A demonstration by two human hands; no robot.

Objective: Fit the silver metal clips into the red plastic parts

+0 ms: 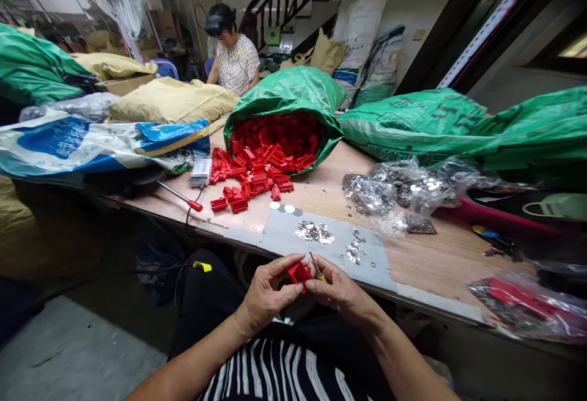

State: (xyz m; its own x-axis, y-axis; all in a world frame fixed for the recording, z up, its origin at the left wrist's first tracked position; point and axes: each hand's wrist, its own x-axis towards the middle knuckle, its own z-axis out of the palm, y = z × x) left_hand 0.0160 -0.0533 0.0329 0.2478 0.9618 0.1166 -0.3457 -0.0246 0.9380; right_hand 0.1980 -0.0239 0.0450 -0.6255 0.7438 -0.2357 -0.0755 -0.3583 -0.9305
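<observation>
Between thumb and fingers, my left hand [266,291] grips a small red plastic housing [298,272] just off the table's front edge. My right hand [337,288] is closed around a thin tool with a yellow handle [321,277], probably a small screwdriver; its dark shaft points up and left beside the housing. The right fingertips also meet the housing's right side. On a grey sheet [284,236] past my hands lie a heap of small silvery metal pieces [314,232] and a smaller group of metal clips [355,248].
Red housings [250,181] spill from a green woven sack [288,92] at the table's middle. Plastic bags of metal parts [394,190] lie at right, near a pink basin [509,214]. A red-tipped rod [183,198] sticks out at left. Another person [236,62] sits across the table.
</observation>
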